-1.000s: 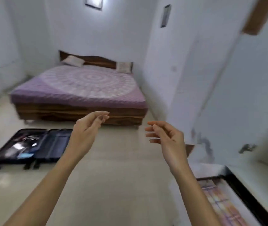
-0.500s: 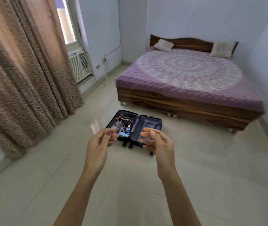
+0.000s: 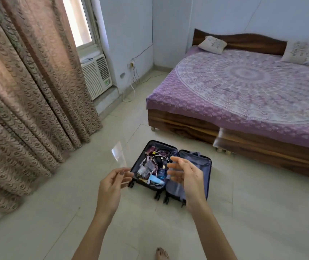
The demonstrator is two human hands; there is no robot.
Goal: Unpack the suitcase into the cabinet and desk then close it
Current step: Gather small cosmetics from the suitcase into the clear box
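A small dark suitcase (image 3: 195, 164) lies open flat on the tiled floor in front of the bed. Its left half holds several small items (image 3: 151, 167): boxes, bottles, a white cable and a light blue tube. The right half shows bare blue lining. I hold my left hand (image 3: 110, 188) up in front of the suitcase's left edge, fingers loosely curled and holding nothing. My right hand (image 3: 187, 177) hovers over the middle of the suitcase with relaxed, spread fingers, also empty. Cabinet and desk are out of view.
A wooden bed (image 3: 243, 94) with a purple cover stands behind the suitcase at the right. Long patterned curtains (image 3: 28, 91) and a window air conditioner (image 3: 96, 76) line the left wall. A pale clear sheet (image 3: 119, 153) lies on the floor left of the suitcase. My bare foot (image 3: 162, 254) shows at the bottom.
The view has swung from the white wall and furniture at the right round to the suitcase and come closer to it. Both hands stay raised and empty.
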